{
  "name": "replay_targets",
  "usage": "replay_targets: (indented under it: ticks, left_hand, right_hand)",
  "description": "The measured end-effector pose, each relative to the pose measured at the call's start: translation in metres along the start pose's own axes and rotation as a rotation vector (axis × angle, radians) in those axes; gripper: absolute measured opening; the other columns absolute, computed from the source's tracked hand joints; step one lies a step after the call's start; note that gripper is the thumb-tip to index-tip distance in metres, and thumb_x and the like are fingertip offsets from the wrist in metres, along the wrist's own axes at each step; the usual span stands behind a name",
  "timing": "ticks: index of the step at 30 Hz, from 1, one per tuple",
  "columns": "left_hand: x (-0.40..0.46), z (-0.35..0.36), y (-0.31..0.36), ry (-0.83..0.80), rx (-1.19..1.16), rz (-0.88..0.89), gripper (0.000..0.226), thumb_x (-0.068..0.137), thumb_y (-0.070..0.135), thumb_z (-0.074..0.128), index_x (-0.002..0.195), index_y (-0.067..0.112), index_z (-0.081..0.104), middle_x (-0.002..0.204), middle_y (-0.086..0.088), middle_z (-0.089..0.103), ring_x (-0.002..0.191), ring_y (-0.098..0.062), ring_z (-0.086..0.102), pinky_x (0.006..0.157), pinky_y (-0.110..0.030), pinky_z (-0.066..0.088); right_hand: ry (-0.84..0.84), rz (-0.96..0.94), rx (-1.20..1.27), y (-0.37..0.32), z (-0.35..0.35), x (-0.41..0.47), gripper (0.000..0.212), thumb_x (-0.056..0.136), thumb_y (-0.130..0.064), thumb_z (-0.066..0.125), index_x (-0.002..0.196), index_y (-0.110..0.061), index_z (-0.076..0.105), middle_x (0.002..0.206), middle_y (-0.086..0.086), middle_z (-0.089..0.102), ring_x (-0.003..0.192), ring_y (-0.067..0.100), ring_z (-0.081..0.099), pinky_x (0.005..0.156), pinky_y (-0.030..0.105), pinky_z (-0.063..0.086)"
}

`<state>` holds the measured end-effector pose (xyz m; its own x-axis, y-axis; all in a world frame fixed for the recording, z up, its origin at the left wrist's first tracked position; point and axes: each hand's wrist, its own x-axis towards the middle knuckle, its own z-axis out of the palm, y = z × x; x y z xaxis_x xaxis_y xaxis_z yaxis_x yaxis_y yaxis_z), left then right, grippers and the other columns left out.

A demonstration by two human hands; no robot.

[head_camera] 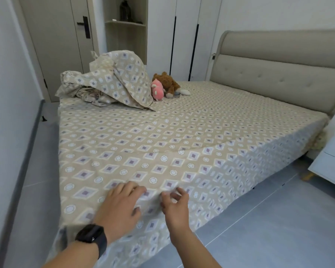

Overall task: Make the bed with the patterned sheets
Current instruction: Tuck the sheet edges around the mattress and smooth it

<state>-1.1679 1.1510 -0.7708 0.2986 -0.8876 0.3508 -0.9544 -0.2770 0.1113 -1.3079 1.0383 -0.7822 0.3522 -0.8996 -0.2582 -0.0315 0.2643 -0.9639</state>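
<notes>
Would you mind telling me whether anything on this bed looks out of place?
Yes. A crumpled patterned quilt sits heaped at the far corner instead of spread flat, and two plush toys lie beside it. A diagonal crease crosses the sheet.

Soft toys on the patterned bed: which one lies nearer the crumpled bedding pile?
The pink plush toy; it lies beside the crumpled patterned bedding pile, while the brown teddy bear sits behind it.

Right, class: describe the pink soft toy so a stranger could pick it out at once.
Start at the padded headboard and follow the patterned sheet to the far side of the bed. Beside the crumpled bedding pile lie two toys; the pink soft toy is the smaller, rounder one, against the brown teddy bear.
</notes>
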Motion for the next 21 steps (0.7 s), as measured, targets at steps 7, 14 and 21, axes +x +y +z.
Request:
replay_targets:
  ticks: [7, 14, 21]
  left_hand:
    - [-0.057, -0.007, -0.032, 0.211, 0.019, -0.082, 0.033, 0.082, 0.042, 0.047, 0.112, 0.034, 0.056, 0.103, 0.016, 0.050, 0.090, -0.011, 0.057, 0.080, -0.028, 0.039]
    - [-0.060, -0.019, -0.041, 0.303, -0.043, 0.006, 0.046, 0.104, 0.053, 0.029, 0.088, 0.032, 0.066, 0.083, 0.025, 0.043, 0.078, 0.002, 0.042, 0.071, -0.018, 0.038]
    - [-0.071, -0.050, -0.038, 0.246, -0.052, -0.071, 0.040, 0.076, 0.014, 0.084, 0.079, 0.037, 0.052, 0.079, 0.026, 0.038, 0.074, 0.000, 0.040, 0.048, -0.014, 0.035]
  right_hand:
    - [-0.058, 0.221, 0.173, 0.000, 0.023, -0.014, 0.018, 0.100, -0.028, 0.061, 0.107, -0.012, 0.060, 0.104, 0.016, 0.071, 0.079, 0.024, 0.071, 0.070, 0.033, 0.047]
    - [0.013, 0.175, 0.189, -0.001, 0.027, -0.008, 0.033, 0.097, -0.033, 0.067, 0.084, -0.004, 0.058, 0.069, 0.007, 0.062, 0.060, 0.024, 0.055, 0.063, 0.037, 0.046]
    - [0.008, 0.048, 0.043, -0.016, 0.026, -0.040, 0.034, 0.097, -0.018, 0.057, 0.066, -0.012, 0.045, 0.057, 0.002, 0.053, 0.058, 0.021, 0.047, 0.062, 0.034, 0.036]
